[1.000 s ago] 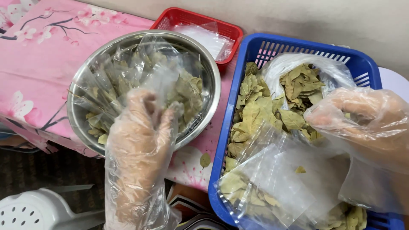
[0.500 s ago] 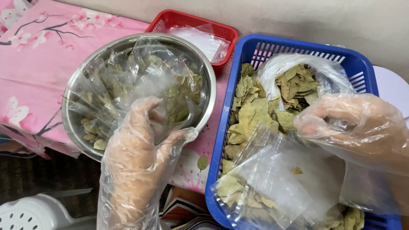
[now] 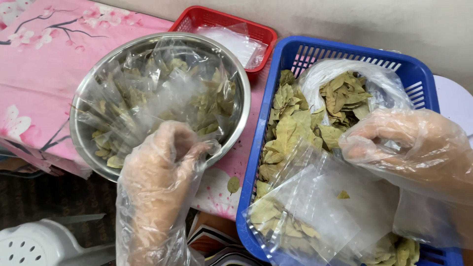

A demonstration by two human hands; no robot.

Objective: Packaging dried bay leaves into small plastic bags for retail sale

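My left hand (image 3: 162, 167), in a loose clear plastic glove, hovers at the near rim of a steel bowl (image 3: 76, 123). Its fingers are curled over clear packets of dried leaves (image 3: 148, 98) that fill the bowl. Whether it holds anything is hidden by the glove. My right hand (image 3: 409, 148), also gloved, is over a blue plastic basket (image 3: 251, 162) heaped with loose dried bay leaves (image 3: 290, 128). Its fingertips pinch the top edge of a flat clear plastic bag (image 3: 325, 207) lying on the leaves, with a single leaf inside. An open bag of leaves (image 3: 345, 93) sits behind.
A red basket (image 3: 197, 15) with clear bags stands behind the bowl. The bowl rests on a pink flowered tablecloth (image 3: 34, 64), where one loose leaf (image 3: 233, 184) lies near the table edge. A white plastic stool (image 3: 39, 241) is below left.
My left hand has drawn back from the middle of the bowl to its near rim, fingers curling in. My right hand has stayed over the basket, shifted slightly left and down.
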